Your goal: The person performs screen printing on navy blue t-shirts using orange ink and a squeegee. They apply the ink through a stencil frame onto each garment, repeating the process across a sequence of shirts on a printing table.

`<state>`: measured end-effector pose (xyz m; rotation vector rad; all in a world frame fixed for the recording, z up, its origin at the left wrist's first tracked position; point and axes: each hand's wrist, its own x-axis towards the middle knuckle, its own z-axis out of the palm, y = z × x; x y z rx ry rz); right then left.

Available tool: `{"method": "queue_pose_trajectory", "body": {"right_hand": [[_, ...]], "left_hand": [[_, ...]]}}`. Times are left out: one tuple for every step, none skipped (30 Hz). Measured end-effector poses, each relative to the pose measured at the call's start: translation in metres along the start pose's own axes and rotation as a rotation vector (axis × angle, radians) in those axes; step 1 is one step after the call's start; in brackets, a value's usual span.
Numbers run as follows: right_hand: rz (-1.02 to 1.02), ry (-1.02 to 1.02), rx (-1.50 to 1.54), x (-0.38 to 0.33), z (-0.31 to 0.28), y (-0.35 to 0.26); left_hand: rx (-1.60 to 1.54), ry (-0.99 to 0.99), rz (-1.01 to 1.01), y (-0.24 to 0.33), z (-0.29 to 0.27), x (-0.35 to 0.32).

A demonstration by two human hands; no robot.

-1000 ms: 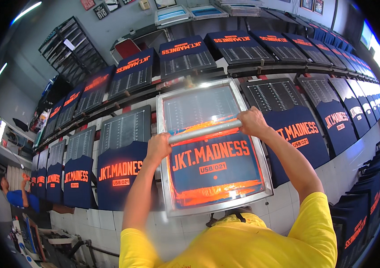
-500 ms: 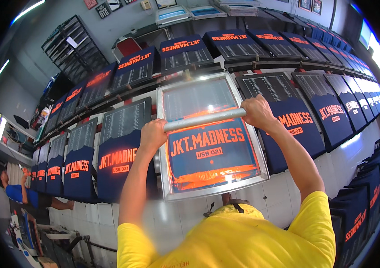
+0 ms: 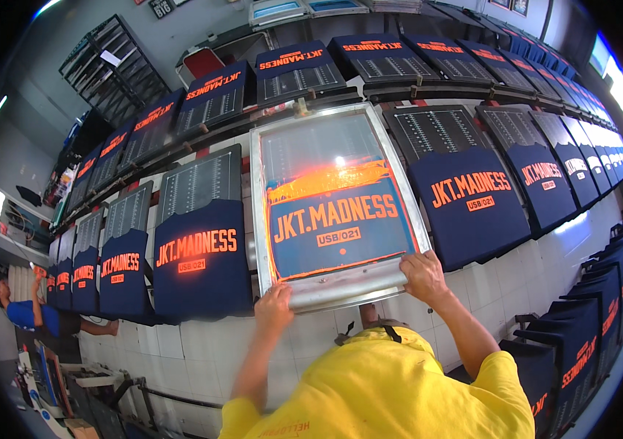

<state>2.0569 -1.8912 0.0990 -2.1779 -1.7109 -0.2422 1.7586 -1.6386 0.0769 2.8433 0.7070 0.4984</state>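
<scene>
An aluminium-framed printing screen (image 3: 257,212) lies flat over a navy shirt on the long white table. Its mesh shows an orange lettering stencil and a band of orange ink (image 3: 326,180) across the middle. A long metal-backed squeegee (image 3: 344,285) rests along the screen's near edge. My left hand (image 3: 275,307) grips its left end and my right hand (image 3: 423,275) grips its right end. My yellow shirt fills the lower part of the view.
Navy shirts with orange lettering lie on boards to the left (image 3: 198,256) and right (image 3: 469,201) of the screen, and more fill a second row behind. A dark wire rack (image 3: 110,69) stands at the back left. A person in blue (image 3: 26,314) works at far left.
Both hands have drawn the squeegee from the upper middle of the screen down to its near edge. The lettering on the mesh is now uncovered.
</scene>
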Motion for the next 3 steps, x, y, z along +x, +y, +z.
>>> {"method": "queue_pose_trajectory", "body": {"right_hand": [[-0.01,-0.039,-0.044,-0.009,0.008,0.001],[-0.017,0.009,-0.071,-0.018,0.017,0.002],[-0.021,0.057,-0.102,-0.026,0.025,0.001]], "left_hand": [[0.014,0.014,0.003,-0.002,0.009,-0.008],[0.028,0.034,0.005,-0.002,0.017,-0.015],[0.039,0.055,0.01,-0.002,0.024,-0.021]]}}
